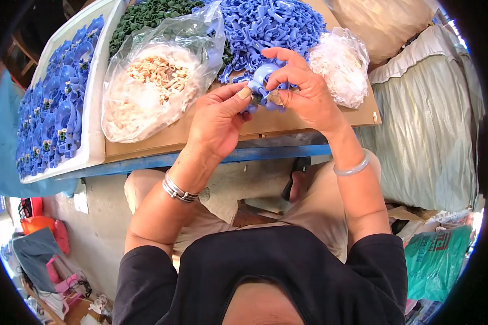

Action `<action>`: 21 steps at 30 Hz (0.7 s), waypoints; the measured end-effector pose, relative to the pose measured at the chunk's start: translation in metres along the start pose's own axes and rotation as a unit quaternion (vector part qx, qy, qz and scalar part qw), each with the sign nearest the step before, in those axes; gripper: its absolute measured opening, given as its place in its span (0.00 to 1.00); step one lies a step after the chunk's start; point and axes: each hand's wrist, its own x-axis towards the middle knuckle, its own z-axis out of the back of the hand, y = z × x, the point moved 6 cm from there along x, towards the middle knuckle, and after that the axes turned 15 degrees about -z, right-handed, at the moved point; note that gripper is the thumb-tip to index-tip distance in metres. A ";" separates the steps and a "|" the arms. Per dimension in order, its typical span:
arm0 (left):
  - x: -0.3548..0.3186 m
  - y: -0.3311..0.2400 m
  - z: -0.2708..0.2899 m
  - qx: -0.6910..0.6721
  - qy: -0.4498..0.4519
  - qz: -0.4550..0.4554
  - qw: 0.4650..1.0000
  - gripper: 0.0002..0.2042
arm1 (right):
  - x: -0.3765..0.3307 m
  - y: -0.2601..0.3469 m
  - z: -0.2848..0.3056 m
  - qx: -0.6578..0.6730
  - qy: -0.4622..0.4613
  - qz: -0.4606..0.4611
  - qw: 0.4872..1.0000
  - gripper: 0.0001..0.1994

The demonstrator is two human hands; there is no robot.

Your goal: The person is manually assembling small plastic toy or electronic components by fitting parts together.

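left hand (218,120) and right hand (303,92) together, pinching one blue plastic piece (264,81) | over table's (276,123) front edge | blue pile (271,24) behind

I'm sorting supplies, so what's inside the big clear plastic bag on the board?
The clear plastic bag holds small tan and whitish pieces, heaped. What lies deeper in the heap or beneath the bag is covered.

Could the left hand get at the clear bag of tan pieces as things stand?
Probably yes. The bag of tan pieces lies just left of the left hand with its top open and nothing between them. But that hand's fingers pinch the blue plastic part together with the right hand, so it would have to let go first.
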 end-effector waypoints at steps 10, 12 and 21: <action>0.001 0.007 0.003 -0.007 -0.025 0.037 0.999 0.08 | 0.002 -0.009 -0.001 0.041 0.019 -0.016 0.999 0.04; 0.000 0.004 0.003 0.006 -0.034 0.024 0.999 0.08 | 0.002 -0.003 0.007 0.018 -0.034 0.056 0.998 0.04; -0.004 -0.003 -0.004 0.037 -0.033 0.005 0.999 0.07 | 0.004 -0.006 0.014 0.279 -0.017 -0.084 0.956 0.07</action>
